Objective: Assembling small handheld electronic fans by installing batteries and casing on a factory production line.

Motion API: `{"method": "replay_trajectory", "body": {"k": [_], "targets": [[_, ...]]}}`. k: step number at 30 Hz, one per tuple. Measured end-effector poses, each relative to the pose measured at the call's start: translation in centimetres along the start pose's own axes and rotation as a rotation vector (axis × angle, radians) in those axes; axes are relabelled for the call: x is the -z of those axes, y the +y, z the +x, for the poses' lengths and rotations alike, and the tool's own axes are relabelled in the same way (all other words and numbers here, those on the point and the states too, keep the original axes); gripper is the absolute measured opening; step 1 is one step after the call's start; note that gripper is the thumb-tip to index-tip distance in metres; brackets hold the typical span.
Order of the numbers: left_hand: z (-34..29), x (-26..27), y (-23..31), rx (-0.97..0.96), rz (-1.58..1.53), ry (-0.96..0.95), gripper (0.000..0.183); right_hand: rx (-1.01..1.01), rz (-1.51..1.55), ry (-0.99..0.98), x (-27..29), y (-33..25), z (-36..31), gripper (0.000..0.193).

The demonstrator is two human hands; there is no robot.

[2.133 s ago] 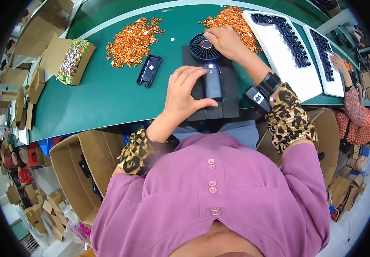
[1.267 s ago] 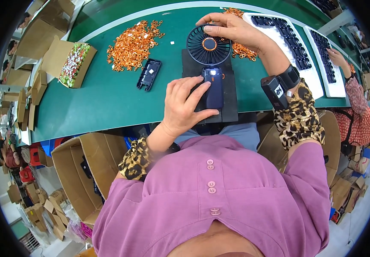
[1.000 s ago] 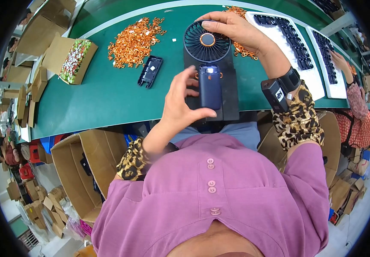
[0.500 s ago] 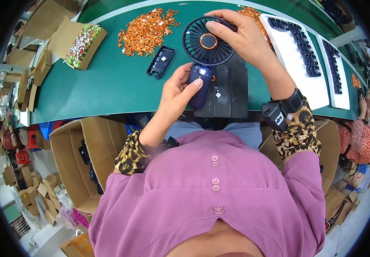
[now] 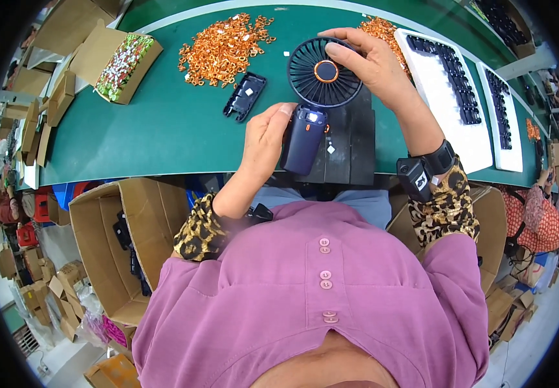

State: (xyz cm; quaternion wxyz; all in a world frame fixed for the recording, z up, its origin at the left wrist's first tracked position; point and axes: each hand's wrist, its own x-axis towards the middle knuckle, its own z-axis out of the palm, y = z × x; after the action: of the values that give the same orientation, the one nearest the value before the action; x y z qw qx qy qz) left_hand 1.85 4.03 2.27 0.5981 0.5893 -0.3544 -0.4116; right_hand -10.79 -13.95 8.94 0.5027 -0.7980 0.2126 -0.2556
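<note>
A dark blue handheld fan (image 5: 305,139) with a round slatted head and an orange ring at its centre is held over the near edge of the green table. My right hand (image 5: 378,68) grips the rim of the fan head at its upper right, thumb on the front. With thumb and fingers closed, my left hand (image 5: 265,137) pinches the upper left side of the handle. A small lit patch shows at the top of the handle. To the left lies an open dark blue casing half (image 5: 246,97). Beneath the fan sits a black block (image 5: 350,145).
An orange heap of small clip-like parts (image 5: 224,52) lies at the back, another heap (image 5: 383,39) behind my right hand. White trays (image 5: 444,97) of black parts stand at right. A carton (image 5: 127,68) of colourful pieces is at left; an open cardboard box (image 5: 108,246) stands below the table edge.
The fan has shifted slightly right and its handle has turned, showing more of its broad face. My left thumb has moved from the handle's front to its side edge.
</note>
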Motion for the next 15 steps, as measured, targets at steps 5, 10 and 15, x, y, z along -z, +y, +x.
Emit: {"method": "replay_trajectory", "body": {"k": [5, 10, 15], "targets": [[0.4, 0.6, -1.1, -0.055, -0.096, 0.087, 0.038, -0.286, 0.312, 0.203, 3.2, 4.3, 2.4, 0.043], [-0.5, 1.7, -3.5, -0.214, 0.049, 0.126, 0.04, -0.436, 0.781, 0.565, 5.9, 9.8, 7.9, 0.022], [-1.1, 1.2, -3.2, -0.363, 0.307, 0.04, 0.035, -0.329, 0.821, 0.835, 5.1, 13.2, 14.7, 0.025]]}}
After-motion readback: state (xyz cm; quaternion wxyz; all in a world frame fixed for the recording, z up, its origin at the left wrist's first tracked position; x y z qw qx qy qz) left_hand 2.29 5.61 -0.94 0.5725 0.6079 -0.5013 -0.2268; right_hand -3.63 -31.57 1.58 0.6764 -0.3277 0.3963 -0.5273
